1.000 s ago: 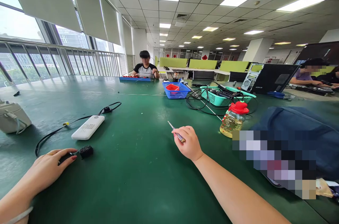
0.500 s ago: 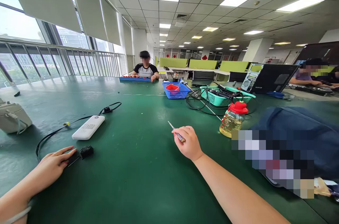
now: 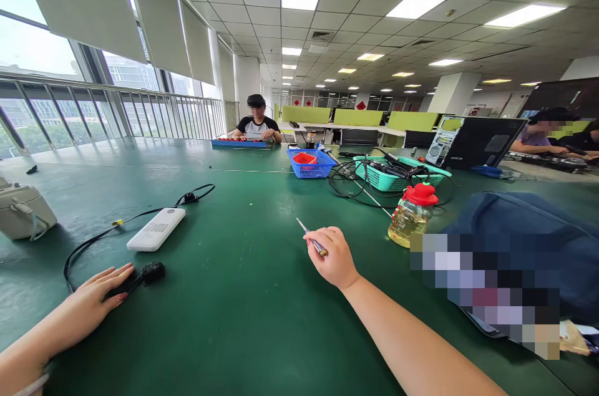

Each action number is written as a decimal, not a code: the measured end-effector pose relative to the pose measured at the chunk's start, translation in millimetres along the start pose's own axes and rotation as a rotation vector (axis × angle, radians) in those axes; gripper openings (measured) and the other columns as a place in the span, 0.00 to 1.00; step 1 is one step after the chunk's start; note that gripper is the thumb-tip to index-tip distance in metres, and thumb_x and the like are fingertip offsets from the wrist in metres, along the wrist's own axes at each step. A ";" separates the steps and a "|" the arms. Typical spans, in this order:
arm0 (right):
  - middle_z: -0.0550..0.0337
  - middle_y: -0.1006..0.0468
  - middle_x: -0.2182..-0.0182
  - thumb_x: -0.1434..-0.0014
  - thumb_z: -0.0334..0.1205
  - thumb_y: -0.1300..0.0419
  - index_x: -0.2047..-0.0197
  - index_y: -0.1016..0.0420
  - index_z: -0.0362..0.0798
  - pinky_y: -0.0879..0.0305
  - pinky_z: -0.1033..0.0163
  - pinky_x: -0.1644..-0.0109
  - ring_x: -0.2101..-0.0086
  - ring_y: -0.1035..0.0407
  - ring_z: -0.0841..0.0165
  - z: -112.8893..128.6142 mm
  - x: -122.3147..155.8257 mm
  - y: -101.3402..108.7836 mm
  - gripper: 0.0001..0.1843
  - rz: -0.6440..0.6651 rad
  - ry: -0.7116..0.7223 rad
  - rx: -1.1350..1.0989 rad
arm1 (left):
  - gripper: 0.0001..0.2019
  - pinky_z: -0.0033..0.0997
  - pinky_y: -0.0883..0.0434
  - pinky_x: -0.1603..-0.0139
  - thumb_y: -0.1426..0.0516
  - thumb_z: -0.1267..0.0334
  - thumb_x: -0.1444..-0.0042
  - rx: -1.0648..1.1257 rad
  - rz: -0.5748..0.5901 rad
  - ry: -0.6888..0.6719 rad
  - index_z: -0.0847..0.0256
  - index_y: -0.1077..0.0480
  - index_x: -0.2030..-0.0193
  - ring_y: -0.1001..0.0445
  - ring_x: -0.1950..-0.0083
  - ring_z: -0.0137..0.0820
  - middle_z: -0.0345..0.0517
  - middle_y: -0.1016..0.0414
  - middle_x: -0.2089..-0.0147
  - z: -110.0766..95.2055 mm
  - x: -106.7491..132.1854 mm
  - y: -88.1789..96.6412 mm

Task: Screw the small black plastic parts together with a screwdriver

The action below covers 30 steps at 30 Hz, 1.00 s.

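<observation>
My right hand (image 3: 333, 257) is closed around a small screwdriver (image 3: 319, 248) with a thin metal shaft. Its tip points forward and left, just above or at the table; I cannot tell whether it touches. On the left, my left hand (image 3: 96, 296) lies with its fingers stretched out over a dark flat item that it mostly hides. Just beyond those fingertips sits a small black block (image 3: 153, 272), seemingly joined to the dark item. A white power bank (image 3: 156, 229) lies farther forward, with a black cord (image 3: 91, 245) running behind it.
On the green table (image 3: 243, 296) stand a red-lidded bottle (image 3: 412, 215), a blue basket (image 3: 311, 165) and a green basket of cables (image 3: 397, 174). A dark blue bag (image 3: 519, 221) lies at right, a beige case (image 3: 23, 209) at left. A person (image 3: 256, 125) sits at the far end.
My left hand has flattened out, its fingers now lying over the dark item. My right hand keeps its hold on the screwdriver. The far person's hand has lifted inward.
</observation>
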State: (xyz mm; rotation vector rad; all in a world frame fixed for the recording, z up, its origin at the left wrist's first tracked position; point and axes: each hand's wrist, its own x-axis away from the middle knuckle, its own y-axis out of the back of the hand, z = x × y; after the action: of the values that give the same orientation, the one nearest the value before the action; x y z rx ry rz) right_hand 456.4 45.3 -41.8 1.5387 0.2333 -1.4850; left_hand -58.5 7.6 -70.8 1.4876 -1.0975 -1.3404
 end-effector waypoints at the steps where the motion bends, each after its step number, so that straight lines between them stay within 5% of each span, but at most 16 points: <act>1: 0.62 0.21 0.70 0.40 0.31 0.46 0.62 0.27 0.52 0.37 0.57 0.56 0.69 0.28 0.67 0.1 -0.1 0.1 0.08 0.000 0.000 -0.001 | 0.29 0.39 0.33 0.37 0.49 0.52 0.54 0.038 0.025 -0.015 0.61 0.24 0.47 0.30 0.39 0.43 0.47 0.25 0.42 0.1 0.2 1.7; 4: 0.62 0.21 0.70 0.39 0.31 0.46 0.63 0.27 0.52 0.38 0.57 0.56 0.69 0.28 0.67 0.6 -0.3 0.3 0.08 0.002 -0.003 -0.006 | 0.31 0.44 0.32 0.39 0.50 0.47 0.53 0.125 0.131 0.017 0.59 0.26 0.45 0.29 0.40 0.47 0.47 0.25 0.42 -1.8 1.6 8.9; 9: 0.62 0.21 0.70 0.39 0.31 0.46 0.62 0.27 0.52 0.38 0.57 0.57 0.69 0.28 0.68 0.0 -0.3 -0.3 0.08 -0.002 0.005 -0.008 | 0.30 0.41 0.29 0.45 0.50 0.44 0.53 0.126 0.148 0.071 0.56 0.25 0.48 0.25 0.45 0.46 0.46 0.23 0.46 -5.0 2.2 15.5; 14: 0.62 0.22 0.70 0.40 0.31 0.46 0.62 0.27 0.52 0.37 0.58 0.57 0.69 0.28 0.68 -1.0 0.1 0.1 0.09 -0.003 0.015 0.026 | 0.31 0.42 0.29 0.49 0.53 0.44 0.48 0.050 0.043 0.110 0.60 0.28 0.44 0.26 0.47 0.47 0.53 0.23 0.46 -2.4 0.0 17.0; 18: 0.62 0.21 0.70 0.39 0.31 0.46 0.62 0.27 0.52 0.37 0.57 0.57 0.70 0.28 0.67 -0.9 -0.1 -0.1 0.08 0.001 -0.001 0.011 | 0.34 0.45 0.30 0.49 0.58 0.43 0.42 -0.042 -0.091 0.230 0.64 0.34 0.38 0.30 0.43 0.50 0.59 0.25 0.47 -26.6 0.6 28.8; 21: 0.61 0.21 0.69 0.39 0.31 0.46 0.62 0.27 0.52 0.37 0.57 0.57 0.69 0.28 0.67 -1.6 -0.1 -0.9 0.08 0.007 -0.001 -0.008 | 0.35 0.43 0.33 0.43 0.62 0.44 0.41 -0.018 -0.164 0.130 0.66 0.37 0.36 0.32 0.40 0.47 0.58 0.30 0.42 -58.0 0.3 36.0; 24: 0.61 0.21 0.69 0.39 0.31 0.46 0.62 0.27 0.52 0.37 0.56 0.57 0.69 0.28 0.66 -2.5 0.1 -1.1 0.08 0.013 0.006 -0.018 | 0.32 0.43 0.36 0.39 0.59 0.47 0.41 0.000 -0.116 -0.041 0.64 0.34 0.39 0.32 0.41 0.46 0.57 0.32 0.40 -76.9 -2.9 32.4; 30: 0.62 0.21 0.69 0.40 0.31 0.46 0.62 0.27 0.52 0.37 0.57 0.57 0.69 0.28 0.67 -1.3 -0.2 0.9 0.08 -0.007 0.012 -0.023 | 0.29 0.45 0.38 0.38 0.57 0.49 0.41 -0.035 -0.062 -0.128 0.63 0.31 0.41 0.32 0.41 0.47 0.57 0.31 0.40 -73.1 -8.8 15.3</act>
State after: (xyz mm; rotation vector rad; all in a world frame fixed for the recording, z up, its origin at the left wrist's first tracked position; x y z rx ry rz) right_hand 457.9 45.9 -41.5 1.5301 0.2629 -1.4741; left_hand 12.8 13.8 -47.6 1.4375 -1.1099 -1.5080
